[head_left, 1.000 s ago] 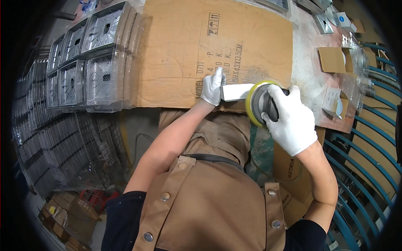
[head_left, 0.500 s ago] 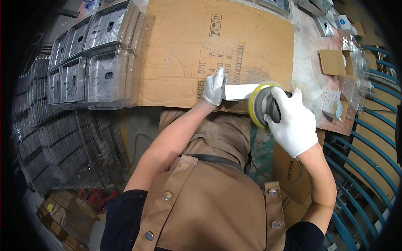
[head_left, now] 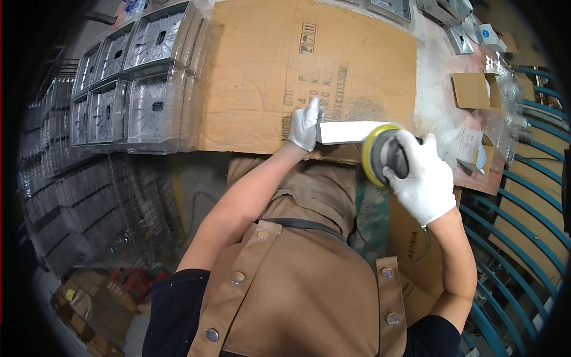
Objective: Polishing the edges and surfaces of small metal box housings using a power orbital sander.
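In a white glove, my left hand grips the left end of a long white rectangular piece, which lies along the near edge of a cardboard sheet. My gloved right hand is wrapped round a dark round sander with a yellow-rimmed pad. The pad is turned on edge against the piece's right end, and hides part of it. A thin hose or cord hangs below my right wrist.
Stacked grey metal square frames with plastic sheeting stand at the left of the table. Small open cardboard boxes lie on the right, beside a blue curved-bar rack. More metal parts sit at the far right.
The sander and my right hand have shifted a little right and down along the white piece, baring more of its face. My left hand stays nearly in place.
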Tool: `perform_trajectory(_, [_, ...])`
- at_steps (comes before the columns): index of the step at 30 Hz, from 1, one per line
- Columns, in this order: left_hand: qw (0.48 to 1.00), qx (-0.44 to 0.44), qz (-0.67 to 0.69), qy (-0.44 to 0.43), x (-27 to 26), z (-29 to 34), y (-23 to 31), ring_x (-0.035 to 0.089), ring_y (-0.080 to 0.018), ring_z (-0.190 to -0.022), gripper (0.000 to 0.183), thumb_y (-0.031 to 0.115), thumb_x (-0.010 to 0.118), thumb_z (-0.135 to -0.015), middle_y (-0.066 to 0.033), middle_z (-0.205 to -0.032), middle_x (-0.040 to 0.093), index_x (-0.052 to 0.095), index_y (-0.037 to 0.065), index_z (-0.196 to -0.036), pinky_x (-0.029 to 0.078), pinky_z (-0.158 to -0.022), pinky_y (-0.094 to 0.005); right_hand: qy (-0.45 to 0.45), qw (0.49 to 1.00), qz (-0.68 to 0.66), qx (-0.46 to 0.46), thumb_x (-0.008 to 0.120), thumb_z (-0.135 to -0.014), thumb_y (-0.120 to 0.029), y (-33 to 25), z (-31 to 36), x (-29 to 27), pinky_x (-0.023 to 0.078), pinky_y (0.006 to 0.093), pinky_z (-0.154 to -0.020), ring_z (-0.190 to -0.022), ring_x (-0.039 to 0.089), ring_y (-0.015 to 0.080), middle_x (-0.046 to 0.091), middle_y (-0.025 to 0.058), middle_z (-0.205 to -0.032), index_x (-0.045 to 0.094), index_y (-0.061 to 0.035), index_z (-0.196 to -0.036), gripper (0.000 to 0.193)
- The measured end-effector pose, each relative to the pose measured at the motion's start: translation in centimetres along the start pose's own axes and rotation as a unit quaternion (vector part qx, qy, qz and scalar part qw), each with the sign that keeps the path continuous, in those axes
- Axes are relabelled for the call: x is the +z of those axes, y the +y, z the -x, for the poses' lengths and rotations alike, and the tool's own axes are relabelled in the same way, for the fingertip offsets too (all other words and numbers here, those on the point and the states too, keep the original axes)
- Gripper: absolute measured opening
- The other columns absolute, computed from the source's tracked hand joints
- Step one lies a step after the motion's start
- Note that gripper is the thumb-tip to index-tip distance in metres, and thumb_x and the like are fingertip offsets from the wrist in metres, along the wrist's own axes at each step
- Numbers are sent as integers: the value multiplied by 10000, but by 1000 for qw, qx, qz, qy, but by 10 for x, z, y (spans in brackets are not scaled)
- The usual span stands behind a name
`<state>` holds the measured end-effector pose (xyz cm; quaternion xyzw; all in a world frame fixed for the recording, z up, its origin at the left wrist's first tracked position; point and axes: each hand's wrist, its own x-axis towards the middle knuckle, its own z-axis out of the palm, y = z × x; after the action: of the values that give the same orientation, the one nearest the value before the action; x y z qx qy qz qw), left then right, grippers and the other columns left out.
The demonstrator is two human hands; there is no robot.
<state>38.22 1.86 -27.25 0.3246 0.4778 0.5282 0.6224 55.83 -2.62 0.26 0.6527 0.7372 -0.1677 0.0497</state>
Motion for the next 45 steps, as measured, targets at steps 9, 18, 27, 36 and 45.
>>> perform_trajectory(9, [999,-17,38,-2,4,-1,0,454,-96,-613,570,398,469,-1095,1,-631,508,571,6,-695,384,-568,-323,17,998,-40,-44,808,-793,-170,-35,-20,17,584,473,-772,-892,679,438,557,214,-1163,547,-227,-1300,573])
perform_trajectory(18, [999,-13,-51,10,2,1,0,434,-113,-591,609,419,442,-1099,-6,-591,467,548,13,-658,377,-565,-338,118,992,-32,16,765,-821,-181,21,-21,14,581,478,-768,-850,669,432,555,231,-1096,558,-221,-1235,465])
perform_trajectory(27, [1000,3,-9,15,5,-1,-4,423,-111,-587,612,421,434,-1103,-4,-593,459,554,11,-666,365,-560,-338,33,999,-30,-28,740,-836,-221,-18,-33,10,580,492,-753,-839,665,460,550,244,-1085,549,-221,-1215,424])
perform_trajectory(36, [997,14,-52,-53,-2,0,3,438,-110,-579,599,403,437,-1105,-15,-596,493,566,-2,-681,365,-550,-338,32,998,-20,-54,719,-840,-223,-35,-32,17,580,517,-713,-799,666,468,554,259,-1067,541,-189,-1200,403])
perform_trajectory(45, [999,-14,-42,-29,-7,-3,-12,529,-50,-641,516,401,517,-1084,10,-684,584,632,39,-734,382,-542,-247,107,994,-16,-5,782,-815,-240,15,-32,13,582,488,-787,-888,681,441,596,222,-1094,541,-169,-1349,591])
